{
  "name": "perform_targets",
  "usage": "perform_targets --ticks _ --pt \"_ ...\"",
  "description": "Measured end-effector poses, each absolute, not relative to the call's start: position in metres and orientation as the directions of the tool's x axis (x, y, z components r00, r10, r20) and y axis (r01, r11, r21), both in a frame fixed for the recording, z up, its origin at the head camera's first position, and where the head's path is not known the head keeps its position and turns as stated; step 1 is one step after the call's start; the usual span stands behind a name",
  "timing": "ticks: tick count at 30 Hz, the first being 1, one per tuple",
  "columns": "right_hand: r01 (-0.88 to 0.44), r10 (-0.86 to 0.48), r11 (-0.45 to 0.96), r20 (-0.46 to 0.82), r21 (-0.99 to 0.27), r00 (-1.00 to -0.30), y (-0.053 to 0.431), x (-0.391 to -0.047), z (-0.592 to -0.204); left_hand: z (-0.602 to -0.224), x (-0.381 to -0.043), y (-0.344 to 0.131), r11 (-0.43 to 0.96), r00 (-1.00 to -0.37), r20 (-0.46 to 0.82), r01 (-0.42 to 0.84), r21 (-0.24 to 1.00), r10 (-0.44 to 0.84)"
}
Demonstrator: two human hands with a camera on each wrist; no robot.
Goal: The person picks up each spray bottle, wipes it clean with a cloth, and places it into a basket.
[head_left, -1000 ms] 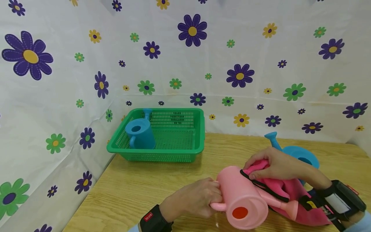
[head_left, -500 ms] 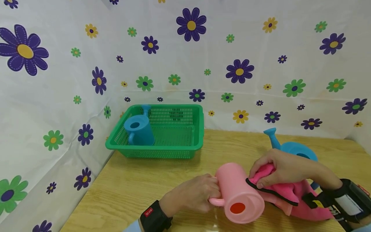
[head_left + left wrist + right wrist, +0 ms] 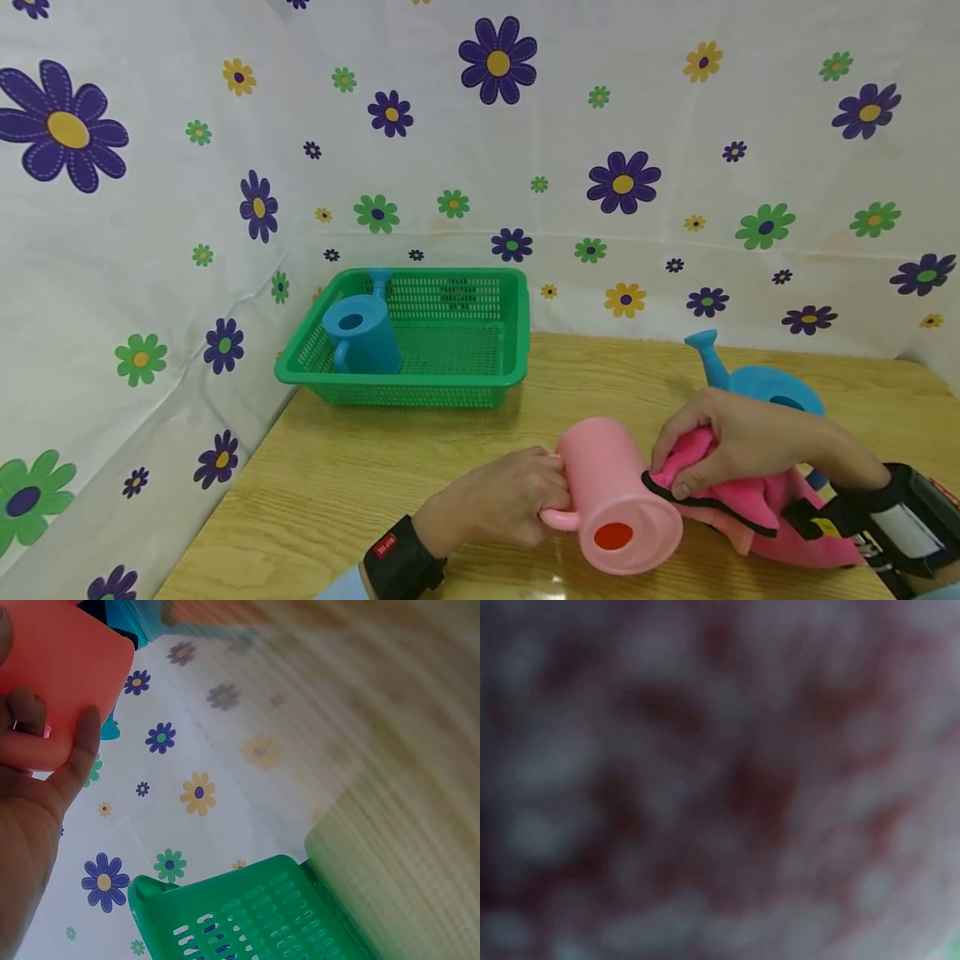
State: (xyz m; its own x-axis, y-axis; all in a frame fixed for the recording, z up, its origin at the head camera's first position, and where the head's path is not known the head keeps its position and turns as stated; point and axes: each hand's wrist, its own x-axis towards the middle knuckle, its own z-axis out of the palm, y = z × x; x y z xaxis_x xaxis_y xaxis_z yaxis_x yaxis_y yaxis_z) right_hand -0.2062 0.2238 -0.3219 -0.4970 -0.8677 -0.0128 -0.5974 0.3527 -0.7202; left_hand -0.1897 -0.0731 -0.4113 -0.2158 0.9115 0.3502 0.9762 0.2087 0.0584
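My left hand [image 3: 517, 497] grips the handle of a pink watering can [image 3: 603, 475], which is tilted so its top opening faces me. In the left wrist view the fingers of that hand [image 3: 37, 780] curl round the handle of the can [image 3: 64, 675]. My right hand [image 3: 731, 437] pinches a bright pink cloth [image 3: 738, 500] with black edging, pressed against the can's right side. The cloth drapes over most of the can's spout. Only a dark, reddish blur fills the right wrist view.
A green basket [image 3: 420, 380] stands at the back left with a blue watering can [image 3: 363, 337] inside. Another blue watering can [image 3: 772, 385] sits behind my right hand, partly hidden by it. A flower-print sheet [image 3: 555, 133] closes off the back and left of the wooden table [image 3: 360, 467].
My right hand has shifted slightly right and down along the can with the cloth, which now covers the spout's end. The pink can has turned a little; my left hand keeps its grip.
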Motion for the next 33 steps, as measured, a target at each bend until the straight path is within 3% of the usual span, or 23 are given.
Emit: perform_targets --ticks 9,14,24,33 --pt "-0.582 -0.872 0.335 -0.009 -0.741 -0.489 0.223 -0.207 -0.323 -0.412 -0.19 -0.073 0.2 -0.203 0.354 0.979 0.047 0.913" --pt "-0.608 -0.825 0.397 0.024 -0.687 -0.565 0.221 -0.209 -0.325 -0.409 -0.189 -0.073 0.216 -0.216 0.342 0.976 0.038 0.914" --pt "-0.566 -0.681 0.551 0.061 -0.613 -0.729 0.219 -0.214 -0.334 -0.399 -0.181 -0.069 0.187 -0.173 0.331 0.982 -0.011 0.928" --pt "-0.52 -0.629 0.602 0.041 -0.606 -0.776 0.219 -0.22 -0.338 -0.398 -0.18 -0.067 0.185 -0.166 0.325 0.982 -0.027 0.931"
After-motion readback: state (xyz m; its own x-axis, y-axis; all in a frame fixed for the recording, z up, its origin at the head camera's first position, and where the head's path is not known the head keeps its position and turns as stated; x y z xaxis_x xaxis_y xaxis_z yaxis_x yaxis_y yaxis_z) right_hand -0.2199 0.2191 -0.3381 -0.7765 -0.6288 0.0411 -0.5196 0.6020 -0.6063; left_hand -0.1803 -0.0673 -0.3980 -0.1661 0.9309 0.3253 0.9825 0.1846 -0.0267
